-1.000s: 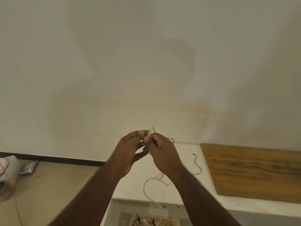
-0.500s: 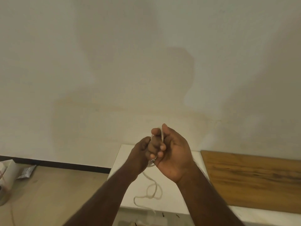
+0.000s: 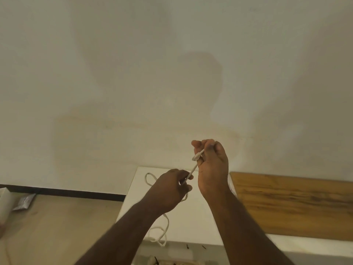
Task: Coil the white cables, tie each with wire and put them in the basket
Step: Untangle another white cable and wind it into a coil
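A white cable (image 3: 191, 172) runs taut between my two hands above a white table (image 3: 194, 222). My right hand (image 3: 212, 165) is raised, its fingers curled round the cable's plug end. My left hand (image 3: 172, 190), lower and to the left, pinches the cable a short way down. The rest of the cable loops loosely on the table behind and below my left hand. The basket is barely visible at the bottom edge, where a little of its contents shows.
A brown wooden board (image 3: 294, 205) lies on the table to the right. Small dark wire pieces (image 3: 187, 246) lie near the table's front edge. On the floor at left are a silver packet (image 3: 24, 201) and a white object (image 3: 4, 205). A plain wall fills the background.
My hands, pressed together half a second ago, have moved apart. The left hand has slid down and left along the cable, and the stretch between the hands is now taut.
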